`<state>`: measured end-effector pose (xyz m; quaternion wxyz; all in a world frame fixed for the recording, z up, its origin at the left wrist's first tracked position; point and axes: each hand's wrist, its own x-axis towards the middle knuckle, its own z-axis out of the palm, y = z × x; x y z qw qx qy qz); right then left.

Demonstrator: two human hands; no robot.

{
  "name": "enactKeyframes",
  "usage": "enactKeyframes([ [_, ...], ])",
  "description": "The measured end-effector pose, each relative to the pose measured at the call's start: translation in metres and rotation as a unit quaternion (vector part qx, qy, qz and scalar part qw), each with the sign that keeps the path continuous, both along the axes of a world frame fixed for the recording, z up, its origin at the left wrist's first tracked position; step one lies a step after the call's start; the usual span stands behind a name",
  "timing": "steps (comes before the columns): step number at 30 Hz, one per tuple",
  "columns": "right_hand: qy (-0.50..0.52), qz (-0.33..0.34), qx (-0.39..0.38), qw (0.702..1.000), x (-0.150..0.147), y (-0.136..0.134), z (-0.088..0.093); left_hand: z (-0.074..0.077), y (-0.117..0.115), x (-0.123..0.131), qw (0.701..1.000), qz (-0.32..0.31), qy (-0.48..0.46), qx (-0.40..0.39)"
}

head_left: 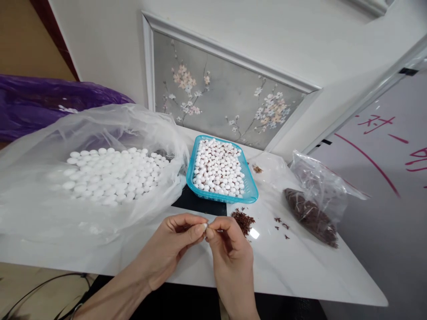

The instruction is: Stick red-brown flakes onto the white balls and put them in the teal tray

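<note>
Over the table's front part, my left hand point(182, 238) and my right hand point(230, 251) meet fingertip to fingertip. Thumb and forefinger of each are pinched together, and a tiny pale bit between them is mostly hidden. Just beyond the right hand lies a pile of small dark red-brown pieces point(243, 221). Behind the hands stands a blue plastic basket point(250, 195), filled with small white oval pieces point(218, 166), brown bits showing among them. To the left, a large translucent plastic bag point(36, 191) gapes open with many similar white ovals point(113, 175) inside.
A clear zip bag point(310, 218) of dark brown pieces lies at the right, near several scattered brown bits point(282, 224). Purple plastic point(33, 102) is at the far left. A framed flower picture point(223, 84) stands behind the white table point(300, 271); a whiteboard point(373, 186) is on the right.
</note>
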<state>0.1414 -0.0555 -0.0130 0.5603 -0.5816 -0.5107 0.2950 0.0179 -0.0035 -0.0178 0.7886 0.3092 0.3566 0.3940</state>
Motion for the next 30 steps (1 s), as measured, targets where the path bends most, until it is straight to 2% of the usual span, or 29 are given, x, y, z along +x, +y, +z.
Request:
enactKeyframes([
  [6,0.052,-0.015,-0.036,0.998,-0.001,0.005,0.000,0.001,0.001,0.001,1.000,-0.003,-0.004,0.006],
  [11,0.120,0.017,-0.037,0.992,0.009,0.001,0.008,0.010,-0.003,0.001,0.996,-0.018,-0.069,-0.048],
  [16,0.118,-0.033,-0.017,0.992,0.026,-0.009,0.004,0.016,-0.004,0.000,0.996,-0.017,-0.070,-0.044],
  [21,0.118,-0.024,-0.037,0.992,0.028,-0.014,-0.001,0.015,-0.005,-0.004,0.996,-0.025,-0.080,-0.027],
  [26,0.112,-0.052,-0.031,0.992,0.022,-0.016,0.007,0.012,-0.008,-0.005,0.992,-0.035,-0.117,-0.042],
  [30,0.107,-0.065,-0.036,0.992,0.021,-0.017,0.012,0.015,-0.011,-0.003,0.989,-0.041,-0.140,-0.005],
])
